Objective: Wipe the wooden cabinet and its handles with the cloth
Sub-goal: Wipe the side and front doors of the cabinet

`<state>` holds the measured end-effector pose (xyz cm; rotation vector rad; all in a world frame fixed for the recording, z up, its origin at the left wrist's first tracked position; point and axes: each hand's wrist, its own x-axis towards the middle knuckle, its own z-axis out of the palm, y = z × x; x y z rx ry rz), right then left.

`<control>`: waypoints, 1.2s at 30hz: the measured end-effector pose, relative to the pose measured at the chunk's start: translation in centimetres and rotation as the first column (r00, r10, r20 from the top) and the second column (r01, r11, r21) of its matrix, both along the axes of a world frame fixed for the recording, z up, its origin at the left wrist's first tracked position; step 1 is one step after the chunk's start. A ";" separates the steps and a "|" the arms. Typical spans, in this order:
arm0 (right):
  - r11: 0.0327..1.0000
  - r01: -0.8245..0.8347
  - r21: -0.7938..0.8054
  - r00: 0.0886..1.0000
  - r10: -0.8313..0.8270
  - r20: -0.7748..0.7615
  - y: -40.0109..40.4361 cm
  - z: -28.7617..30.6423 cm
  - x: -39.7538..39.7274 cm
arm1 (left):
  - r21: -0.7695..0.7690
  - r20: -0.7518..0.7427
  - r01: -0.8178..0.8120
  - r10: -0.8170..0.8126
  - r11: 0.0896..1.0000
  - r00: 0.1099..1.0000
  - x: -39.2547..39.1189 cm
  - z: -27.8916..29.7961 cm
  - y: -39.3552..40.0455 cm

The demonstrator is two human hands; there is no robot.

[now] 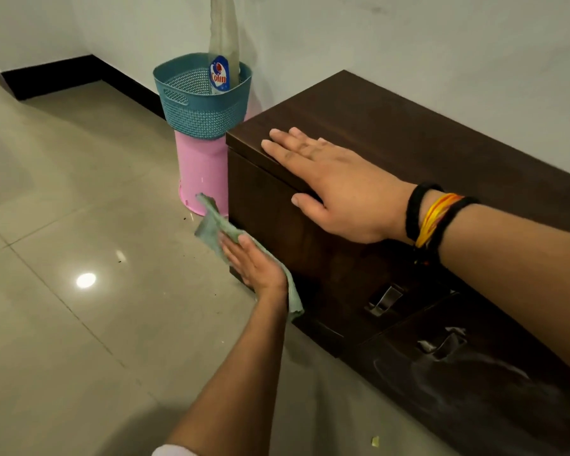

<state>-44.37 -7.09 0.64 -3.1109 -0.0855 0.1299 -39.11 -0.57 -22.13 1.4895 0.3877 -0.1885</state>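
From the head view, the dark wooden cabinet [392, 179] stands at 3 o'clock against the wall. The left hand [254, 264] presses the green cloth [216, 225] flat on the cabinet's front, fingers stretched. The right hand [326, 182] lies open and flat on the top edge, holding nothing. Two metal handles [384, 301] sit at 5 o'clock.

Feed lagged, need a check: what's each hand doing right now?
Left hand: open, pressing the cloth flat against the cabinet front.
Right hand: open, flat on the cabinet top, holding nothing.
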 end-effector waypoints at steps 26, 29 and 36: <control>0.999 0.020 0.028 1.000 -0.020 0.003 0.0 0.2 0.0 | 0.198 0.310 0.116 -0.175 0.973 0.935 -7.6 1.1 -1.5; 1.000 0.012 0.021 1.000 -0.012 -0.001 0.1 0.3 0.0 | 0.206 -0.007 0.290 -0.295 0.935 0.956 -12.4 -1.8 -1.5; 1.000 0.021 -0.006 1.000 -0.021 -0.008 0.2 0.3 0.0 | 0.227 0.196 0.127 -0.173 0.966 0.965 -10.2 -0.1 -2.0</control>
